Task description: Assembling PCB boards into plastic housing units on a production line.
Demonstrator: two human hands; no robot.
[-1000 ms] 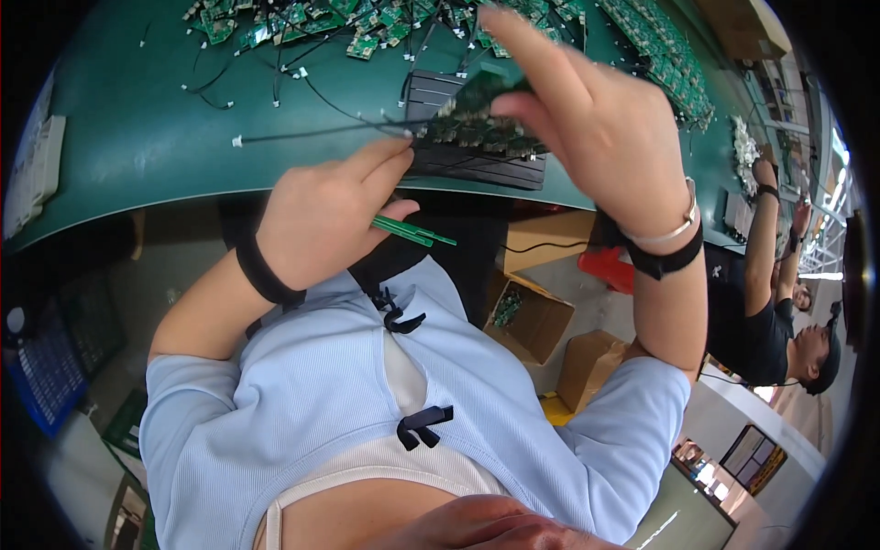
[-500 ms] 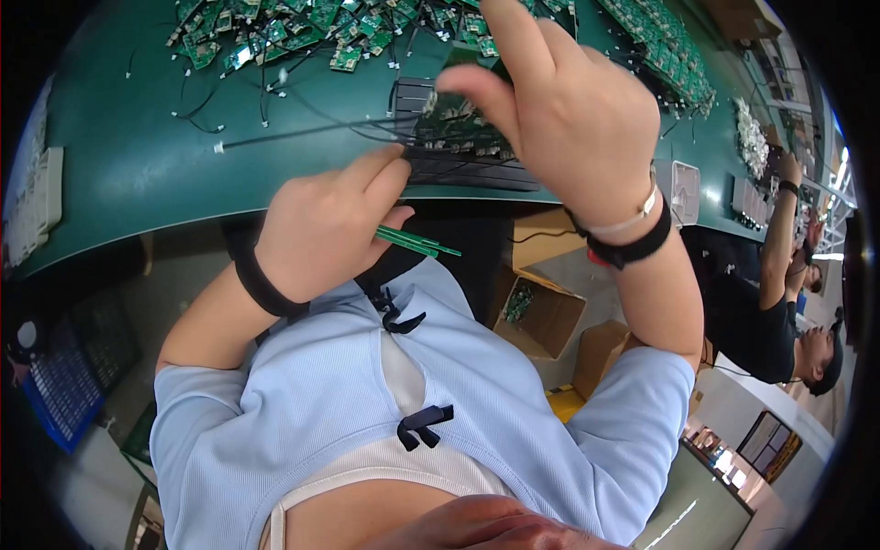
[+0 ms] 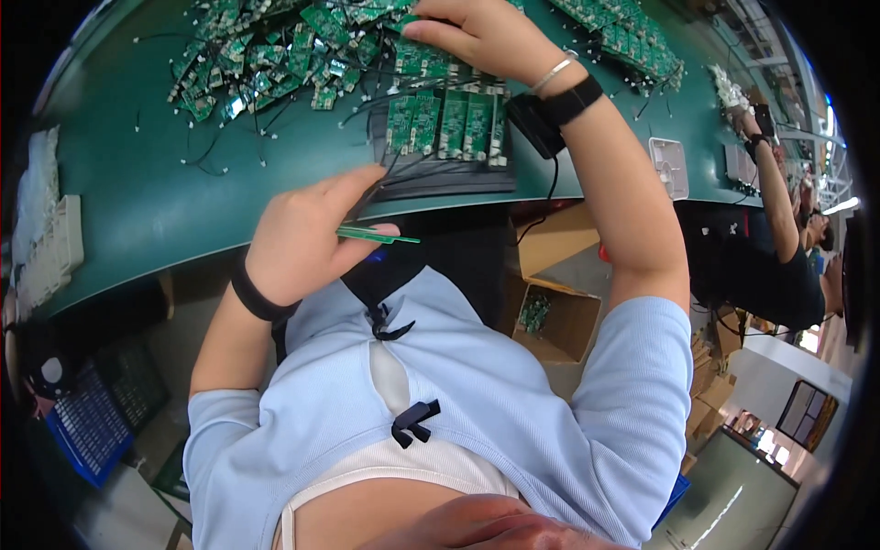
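My left hand (image 3: 307,229) is just over the near table edge, closed on a few thin green circuit boards (image 3: 371,236) pinched edge-on under the thumb. Its fingertips touch the corner of a dark slatted tray (image 3: 449,183). Several green circuit boards (image 3: 452,124) stand side by side on that tray, with black wires along their near ends. Beyond the tray, my right hand (image 3: 490,38) reaches over the far boards, thumb and forefinger apart. I see nothing between them; its other fingers are partly cut off by the upper edge.
A large heap of wired circuit boards (image 3: 293,55) covers the far left. More boards (image 3: 623,41) lie far right. A black box (image 3: 536,126) with a cable sits under my right wrist, near a white plastic shell (image 3: 669,167). Below is a cardboard box (image 3: 564,325); a co-worker's arm (image 3: 779,206) shows at right.
My right hand has moved from above the tray to farther left and away from me, uncovering the row of boards. My left hand still holds its boards, turned and slightly lower.
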